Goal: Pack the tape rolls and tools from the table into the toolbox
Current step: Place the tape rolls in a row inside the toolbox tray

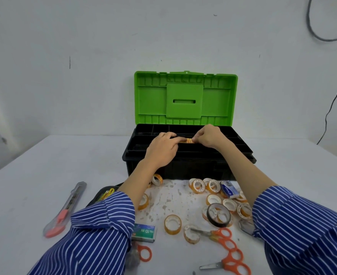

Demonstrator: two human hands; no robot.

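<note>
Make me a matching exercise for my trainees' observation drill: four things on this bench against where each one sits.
Things:
1. utility knife
2. staple box
3. black tape roll
4. toolbox lid

Places:
A. among the clear rolls, right of centre
B. upright behind the black tray
C. far left on the table
D. beside the left sleeve

Pairs: 1-C, 2-D, 3-A, 4-B

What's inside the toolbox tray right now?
Both hands, left and right, hold yellow tape rolls over the black tray of the toolbox. The rear compartments look empty; the hands cover the tray's middle, and the space beneath the tray is hidden.
</note>
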